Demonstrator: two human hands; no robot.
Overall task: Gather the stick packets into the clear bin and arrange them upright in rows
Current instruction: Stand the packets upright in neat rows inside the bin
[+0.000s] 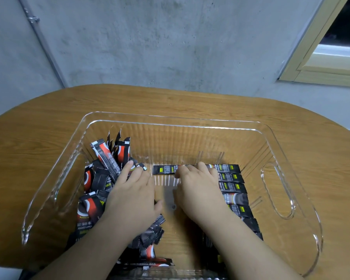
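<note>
Both of your hands are down inside the clear bin (275, 138), which sits on the brown desk (49, 122). Your left hand (133, 190) rests on a messy pile of stick packets (101, 178) at the left side, with its fingers (127, 168) stretched out flat and holding nothing. Your right hand (198, 184) reaches to the far wall, and its fingers (182, 171) curl down onto one packet (164, 169) lying there. You already have a neat row of packets (233, 187) along the right side.
</note>
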